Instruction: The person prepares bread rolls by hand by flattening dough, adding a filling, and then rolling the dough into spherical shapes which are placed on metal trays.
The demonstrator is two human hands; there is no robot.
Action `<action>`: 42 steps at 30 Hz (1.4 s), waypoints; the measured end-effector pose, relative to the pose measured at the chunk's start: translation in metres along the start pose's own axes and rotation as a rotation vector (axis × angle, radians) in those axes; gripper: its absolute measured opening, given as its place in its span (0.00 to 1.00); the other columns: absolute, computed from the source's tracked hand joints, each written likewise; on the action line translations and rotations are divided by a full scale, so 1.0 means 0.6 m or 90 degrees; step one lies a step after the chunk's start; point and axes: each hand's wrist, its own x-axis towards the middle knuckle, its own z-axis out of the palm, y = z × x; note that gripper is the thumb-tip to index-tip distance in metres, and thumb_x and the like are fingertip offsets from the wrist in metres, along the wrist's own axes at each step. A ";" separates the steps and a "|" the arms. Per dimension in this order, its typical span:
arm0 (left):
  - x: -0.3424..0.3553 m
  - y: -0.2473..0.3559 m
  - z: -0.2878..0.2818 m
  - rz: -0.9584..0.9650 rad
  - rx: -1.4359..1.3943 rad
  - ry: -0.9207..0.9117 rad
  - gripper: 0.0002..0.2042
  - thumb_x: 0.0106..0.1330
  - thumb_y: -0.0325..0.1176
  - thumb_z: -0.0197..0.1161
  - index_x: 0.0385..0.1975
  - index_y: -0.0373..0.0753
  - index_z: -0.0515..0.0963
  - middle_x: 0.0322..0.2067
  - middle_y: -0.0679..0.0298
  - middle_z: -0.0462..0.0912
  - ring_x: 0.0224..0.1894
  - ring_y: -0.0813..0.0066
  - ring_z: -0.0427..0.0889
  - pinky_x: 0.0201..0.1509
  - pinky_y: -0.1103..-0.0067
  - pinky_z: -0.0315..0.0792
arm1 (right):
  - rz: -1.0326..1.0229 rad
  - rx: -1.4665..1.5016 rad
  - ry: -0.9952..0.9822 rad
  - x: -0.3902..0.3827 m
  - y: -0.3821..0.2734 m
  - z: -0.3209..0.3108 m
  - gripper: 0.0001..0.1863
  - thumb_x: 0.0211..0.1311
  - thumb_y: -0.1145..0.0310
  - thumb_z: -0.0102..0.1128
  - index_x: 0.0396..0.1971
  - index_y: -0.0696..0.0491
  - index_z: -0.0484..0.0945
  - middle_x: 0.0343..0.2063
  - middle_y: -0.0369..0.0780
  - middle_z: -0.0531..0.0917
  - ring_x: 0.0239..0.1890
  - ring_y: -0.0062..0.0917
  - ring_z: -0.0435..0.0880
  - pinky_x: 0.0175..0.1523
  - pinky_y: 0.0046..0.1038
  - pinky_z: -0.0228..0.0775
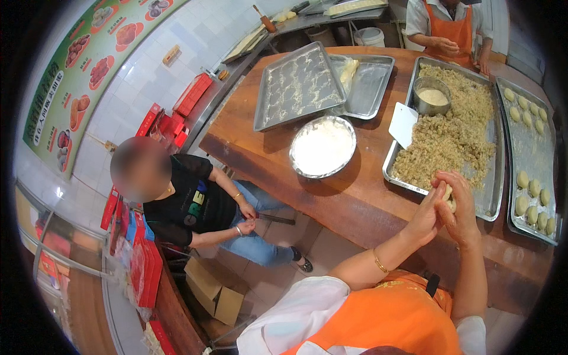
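Cream-coloured dough [449,200] sits pressed between the left hand [427,214] and the right hand [461,204], both curled snugly round it, above the near edge of a tray [489,200] of crumbly filling [438,145]. Shaping seems to be the step; next, I'd say, comes gentle, even pressure, then setting it among the oval pieces [534,188] on the side tray [531,155] along the bench [260,112].

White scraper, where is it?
In the head view, right of centre, the white scraper overlaps the left rim of the crumb-filled tray, beside the metal bowl.
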 end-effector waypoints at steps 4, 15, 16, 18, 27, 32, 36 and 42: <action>-0.004 -0.009 -0.026 0.077 0.018 -0.013 0.23 0.78 0.50 0.46 0.66 0.46 0.60 0.52 0.72 0.70 0.54 0.85 0.71 0.60 0.81 0.70 | -0.029 -0.009 0.065 0.009 -0.021 0.022 0.17 0.64 0.66 0.53 0.51 0.55 0.75 0.43 0.45 0.82 0.50 0.43 0.79 0.67 0.42 0.60; -0.036 0.019 0.004 0.019 0.092 -0.024 0.28 0.76 0.55 0.47 0.68 0.44 0.57 0.60 0.68 0.67 0.63 0.77 0.69 0.63 0.77 0.68 | -0.073 -0.029 0.046 0.024 -0.060 0.021 0.18 0.59 0.62 0.59 0.46 0.55 0.79 0.39 0.44 0.83 0.45 0.38 0.81 0.64 0.40 0.64; -0.036 0.003 0.002 0.057 0.107 -0.010 0.28 0.76 0.54 0.47 0.68 0.44 0.57 0.60 0.68 0.67 0.63 0.77 0.69 0.63 0.77 0.68 | -0.063 -0.029 0.055 0.021 -0.055 0.024 0.15 0.62 0.62 0.57 0.45 0.54 0.79 0.35 0.44 0.83 0.43 0.39 0.80 0.64 0.43 0.64; -0.037 0.001 0.017 0.054 0.067 -0.012 0.28 0.76 0.54 0.47 0.68 0.43 0.57 0.60 0.69 0.67 0.62 0.77 0.69 0.62 0.78 0.69 | -0.039 -0.036 0.081 0.011 -0.041 0.028 0.16 0.65 0.60 0.56 0.45 0.54 0.79 0.37 0.43 0.84 0.43 0.37 0.80 0.64 0.42 0.64; -0.049 0.029 0.046 0.011 0.115 -0.042 0.28 0.73 0.57 0.50 0.66 0.50 0.57 0.43 0.75 0.71 0.36 0.90 0.70 0.31 0.90 0.64 | 0.049 0.223 0.126 0.016 -0.078 0.020 0.31 0.65 0.52 0.59 0.63 0.55 0.70 0.42 0.43 0.84 0.45 0.29 0.82 0.58 0.31 0.68; -0.042 -0.001 -0.001 0.004 0.133 -0.070 0.31 0.72 0.59 0.50 0.68 0.47 0.57 0.41 0.75 0.72 0.39 0.89 0.72 0.32 0.89 0.65 | 0.077 0.129 0.034 -0.001 -0.046 0.017 0.30 0.67 0.53 0.57 0.63 0.56 0.70 0.39 0.42 0.84 0.46 0.26 0.82 0.59 0.31 0.68; -0.049 0.015 0.028 0.009 0.194 -0.001 0.28 0.72 0.61 0.49 0.62 0.47 0.62 0.34 0.77 0.70 0.31 0.92 0.68 0.28 0.90 0.61 | 0.160 0.294 0.127 -0.001 -0.059 0.030 0.26 0.70 0.53 0.53 0.60 0.57 0.73 0.40 0.43 0.85 0.49 0.31 0.82 0.61 0.33 0.66; -0.038 0.019 0.058 0.086 0.201 0.044 0.26 0.71 0.63 0.49 0.54 0.47 0.67 0.30 0.77 0.69 0.21 0.93 0.63 0.19 0.91 0.54 | -0.014 0.139 0.033 0.018 -0.050 0.009 0.26 0.71 0.48 0.52 0.47 0.57 0.80 0.43 0.45 0.85 0.51 0.35 0.82 0.65 0.40 0.63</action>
